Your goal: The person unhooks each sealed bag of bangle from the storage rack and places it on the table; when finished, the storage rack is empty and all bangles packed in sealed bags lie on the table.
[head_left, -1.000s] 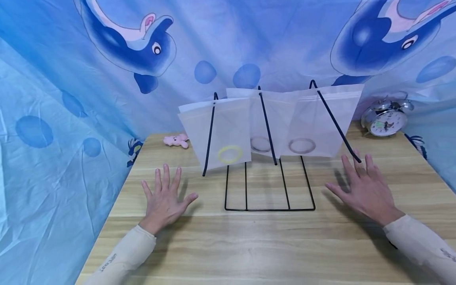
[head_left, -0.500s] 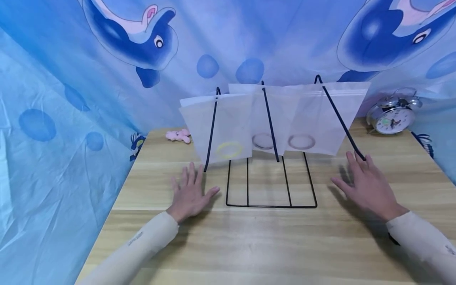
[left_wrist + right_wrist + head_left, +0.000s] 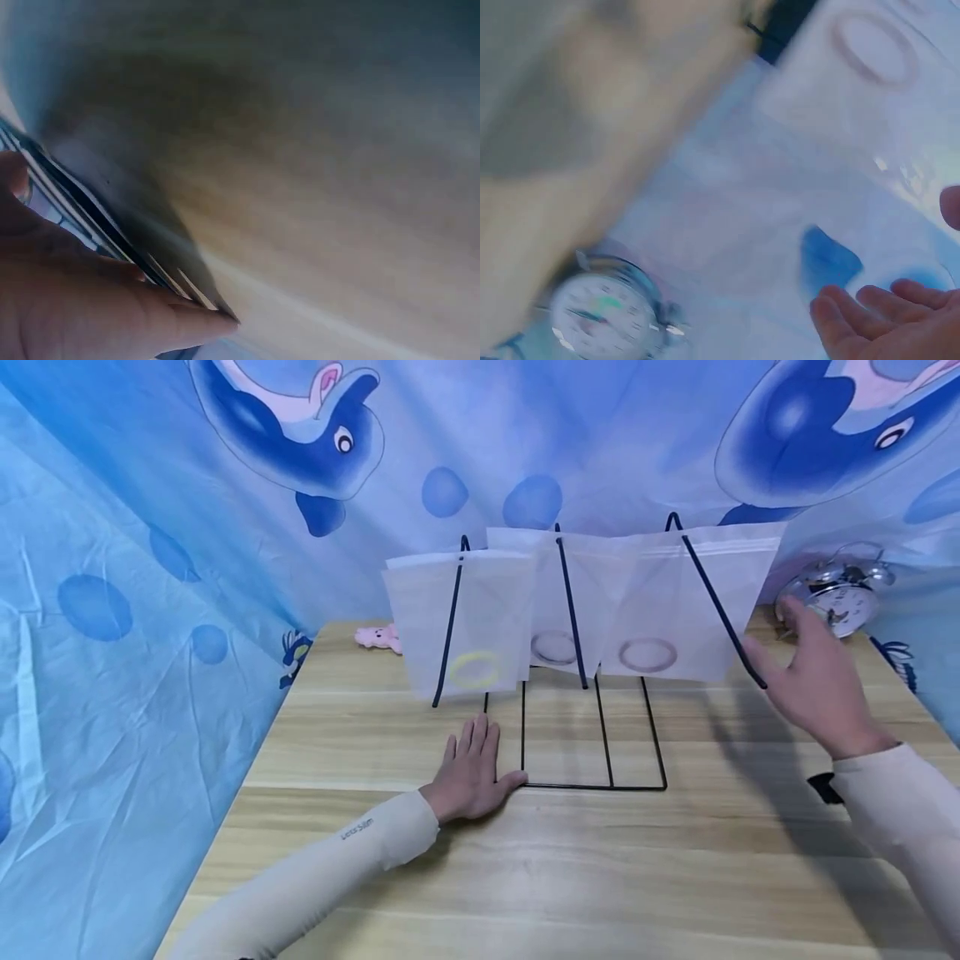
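A black wire rack (image 3: pixel 592 788) stands on the table, with three slanting arms. Translucent zip bags hang on them: the left bag (image 3: pixel 491 602) holds a yellow ring, while the middle bag (image 3: pixel 551 602) and right bag (image 3: pixel 693 610) each show a dull brownish ring. My left hand (image 3: pixel 471 777) presses flat over the left front corner of the rack's base, fingers straight. Raised beside the tip of the right arm is my right hand (image 3: pixel 821 689), its fingers extended and holding nothing. In the right wrist view its fingers (image 3: pixel 870 319) are apart from the bag.
A silver twin-bell alarm clock (image 3: pixel 858 608) stands at the back right, partly behind my right hand. A pink toy (image 3: pixel 377 637) lies at the back left. Behind the wooden table (image 3: pixel 585 877) hangs a blue dolphin-print cloth (image 3: pixel 480 435).
My left hand has moved right from the bare tabletop onto the rack's base corner. My right hand has lifted off the table and moved up toward the right bag's side.
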{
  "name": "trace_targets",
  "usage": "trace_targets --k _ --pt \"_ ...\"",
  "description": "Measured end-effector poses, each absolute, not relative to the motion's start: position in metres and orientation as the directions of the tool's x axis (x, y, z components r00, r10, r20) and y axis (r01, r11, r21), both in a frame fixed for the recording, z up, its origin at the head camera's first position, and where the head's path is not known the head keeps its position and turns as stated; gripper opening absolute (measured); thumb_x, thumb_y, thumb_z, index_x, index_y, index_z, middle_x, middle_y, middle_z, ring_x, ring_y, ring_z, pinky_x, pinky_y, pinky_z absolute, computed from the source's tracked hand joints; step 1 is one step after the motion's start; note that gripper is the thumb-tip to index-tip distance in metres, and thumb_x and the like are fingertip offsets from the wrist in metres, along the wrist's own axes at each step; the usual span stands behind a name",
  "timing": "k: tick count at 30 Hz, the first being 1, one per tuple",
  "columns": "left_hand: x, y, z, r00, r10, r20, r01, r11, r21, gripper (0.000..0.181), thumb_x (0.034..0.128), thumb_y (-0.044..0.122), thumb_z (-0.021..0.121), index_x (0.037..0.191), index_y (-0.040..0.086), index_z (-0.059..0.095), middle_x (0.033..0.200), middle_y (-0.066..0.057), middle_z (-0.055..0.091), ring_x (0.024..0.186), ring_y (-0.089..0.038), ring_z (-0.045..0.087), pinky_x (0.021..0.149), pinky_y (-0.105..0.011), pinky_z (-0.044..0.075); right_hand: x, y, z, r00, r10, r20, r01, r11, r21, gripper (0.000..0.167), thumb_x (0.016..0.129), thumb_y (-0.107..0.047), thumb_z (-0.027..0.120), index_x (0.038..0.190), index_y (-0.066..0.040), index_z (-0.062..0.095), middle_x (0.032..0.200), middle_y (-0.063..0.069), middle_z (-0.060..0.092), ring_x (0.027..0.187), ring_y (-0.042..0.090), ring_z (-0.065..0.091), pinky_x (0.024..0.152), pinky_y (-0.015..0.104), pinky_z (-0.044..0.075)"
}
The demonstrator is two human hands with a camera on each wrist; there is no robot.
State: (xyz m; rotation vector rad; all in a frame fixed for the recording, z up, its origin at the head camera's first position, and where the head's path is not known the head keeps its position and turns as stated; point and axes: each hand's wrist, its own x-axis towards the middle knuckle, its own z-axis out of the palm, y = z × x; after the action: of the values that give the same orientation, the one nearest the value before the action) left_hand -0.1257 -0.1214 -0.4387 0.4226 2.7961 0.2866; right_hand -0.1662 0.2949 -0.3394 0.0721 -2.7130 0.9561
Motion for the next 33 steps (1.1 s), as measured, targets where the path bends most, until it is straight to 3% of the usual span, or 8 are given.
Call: trace_targets --k 3,7,10,14,18,20,23,33 --pt "-0.125 -0.12 -0.443 -0.906 0.306 -0.291 0.256 0.946 0.199 0.093 0.1001 0.069 0.031 0.161 0.004 0.007 0.166 -0.017 -0.007 0.151 -0.035 -0.006 0.118 -0.055 0.003 -0.174 0.291 -0.318 -0.939 0.091 0.333 -0.176 0.704 -0.688 0.068 0.105 -0.031 0.051 0.159 -0.004 0.021 0.154 0.031 0.032 0.139 0.049 0.034 0.111 0.059 0.028" --pt "-0.126 -0.119 -0.45 -0.895 0.319 -0.312 0.284 0.947 0.152 0.096 0.0988 0.072 0.026 0.161 0.003 0.002 0.166 -0.018 -0.012 0.151 -0.036 -0.01 0.118 -0.054 0.001 -0.185 0.288 -0.294 -0.921 0.119 0.37 -0.231 0.599 -0.767 0.061 0.104 -0.026 0.051 0.159 -0.014 0.026 0.157 0.015 0.035 0.141 0.025 0.039 0.116 0.037 0.028" --pt "-0.128 -0.119 -0.457 -0.891 0.324 -0.319 0.293 0.946 0.142 0.098 0.0975 0.074 0.021 0.16 0.003 -0.002 0.165 -0.018 -0.016 0.15 -0.035 -0.014 0.118 -0.055 -0.001 -0.193 0.286 -0.282 -0.92 0.136 0.368 -0.232 0.568 -0.79 0.06 0.104 -0.026 0.052 0.158 -0.019 0.027 0.156 0.009 0.039 0.133 0.013 0.044 0.113 0.031 0.031" --pt "-0.129 -0.12 -0.463 -0.897 0.322 -0.303 0.292 0.946 0.14 0.098 0.0966 0.076 0.02 0.161 0.005 -0.003 0.165 -0.017 -0.016 0.15 -0.035 -0.015 0.118 -0.056 -0.003 -0.197 0.282 -0.275 -0.91 0.167 0.379 -0.235 0.545 -0.805 0.054 0.102 -0.023 0.059 0.152 -0.02 0.04 0.136 0.001 0.058 0.113 0.008 0.055 0.097 0.02 0.042" --pt "-0.129 -0.122 -0.462 -0.9 0.327 -0.287 0.297 0.944 0.144 0.098 0.0971 0.075 0.022 0.161 0.004 -0.001 0.165 -0.018 -0.015 0.15 -0.036 -0.013 0.117 -0.057 -0.003 -0.199 0.28 -0.274 -0.889 0.157 0.431 -0.307 0.494 -0.813 0.029 0.098 -0.015 0.067 0.127 -0.015 0.064 0.103 -0.012 0.064 0.088 0.002 0.058 0.074 0.01 0.045" --pt "-0.129 -0.122 -0.459 -0.9 0.33 -0.285 0.299 0.943 0.147 0.098 0.0976 0.074 0.024 0.161 0.003 0.001 0.165 -0.019 -0.013 0.15 -0.037 -0.012 0.117 -0.057 -0.002 -0.2 0.281 -0.273 -0.873 0.147 0.465 -0.352 0.47 -0.809 0.017 0.095 -0.011 0.07 0.112 -0.012 0.07 0.092 -0.014 0.065 0.079 0.0 0.061 0.069 0.008 0.046" --pt "-0.128 -0.12 -0.454 -0.897 0.332 -0.291 0.3 0.942 0.15 0.096 0.0983 0.073 0.025 0.161 0.003 0.002 0.166 -0.019 -0.011 0.151 -0.037 -0.011 0.118 -0.056 -0.001 -0.2 0.282 -0.273 -0.858 0.141 0.494 -0.391 0.444 -0.806 0.011 0.093 -0.008 0.072 0.104 -0.008 0.073 0.087 -0.013 0.068 0.074 -0.003 0.064 0.068 0.009 0.049" --pt "-0.133 -0.121 -0.46 -0.89 0.324 -0.321 0.296 0.946 0.134 0.1 0.0958 0.077 0.022 0.161 0.005 -0.003 0.165 -0.018 -0.017 0.15 -0.036 -0.016 0.117 -0.056 -0.004 -0.19 0.282 -0.275 -0.849 0.16 0.503 -0.403 0.42 -0.813 0.016 0.094 -0.004 0.069 0.107 0.004 0.072 0.088 -0.01 0.069 0.071 -0.001 0.066 0.066 0.011 0.051"
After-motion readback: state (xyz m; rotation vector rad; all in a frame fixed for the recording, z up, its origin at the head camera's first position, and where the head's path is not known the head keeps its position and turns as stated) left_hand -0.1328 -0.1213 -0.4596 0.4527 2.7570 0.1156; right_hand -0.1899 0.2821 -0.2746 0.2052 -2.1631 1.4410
